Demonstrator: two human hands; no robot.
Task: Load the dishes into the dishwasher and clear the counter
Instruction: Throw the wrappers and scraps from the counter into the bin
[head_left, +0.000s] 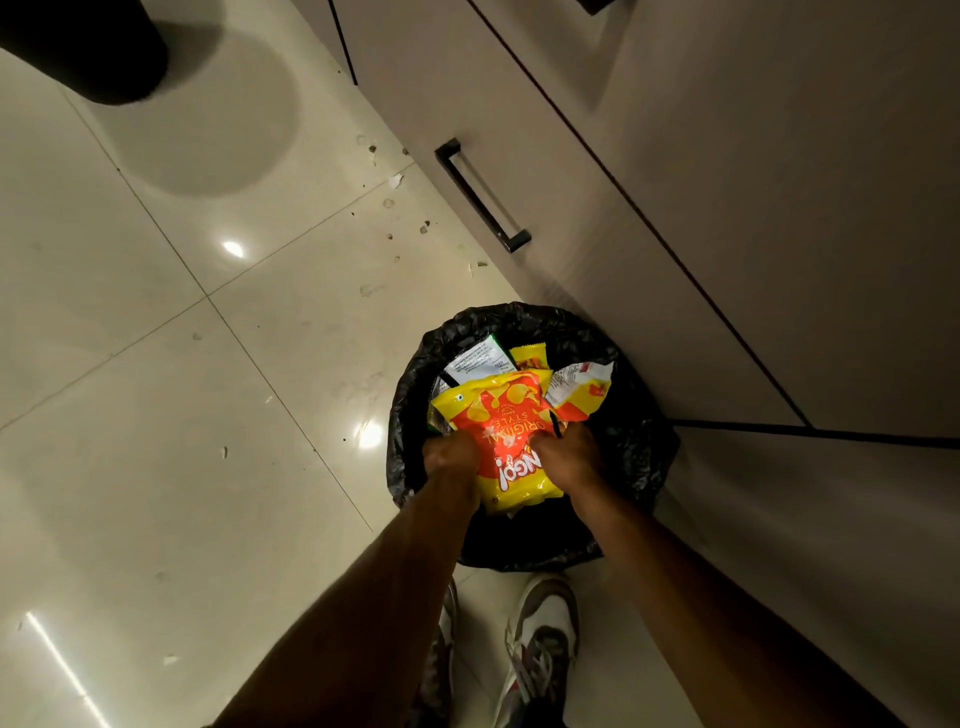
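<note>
You're standing over a bin (644, 447) lined with a black bag, parked right up against the beige cabinets (727, 208) on the right. There's a dark bar handle (483, 195) on the cabinet front just past the bin. The tile floor (156, 389) to the left is glossy with light glare, and little scraps (395, 181) are scattered along the cabinet base on the far side. A dark round thing (88, 47) sits at the far left corner, can't tell what it is. Your shoes (543, 639) are right at the near edge of the bin.

The bin's already pretty stuffed: a white-and-green wrapper (475, 361) at the far side, a small yellow one (530, 356) next to it, and a white, red and yellow packet (579, 389) on the right. On top of all that lies the chip bag (506, 431), yellow with a red-orange splash and "ORIGINAL STYLE" printed on it, reading upside down from where you stand. It's crinkled and sits over the near middle of the bin opening.

Your left hand (451, 453) is on the bag's left edge and your right hand (566, 452) on its right edge, both knuckles-up with the fingers curled down onto the bag. Looks like you're gripping it on both sides, though the fingertips themselves are tucked out of sight.
</note>
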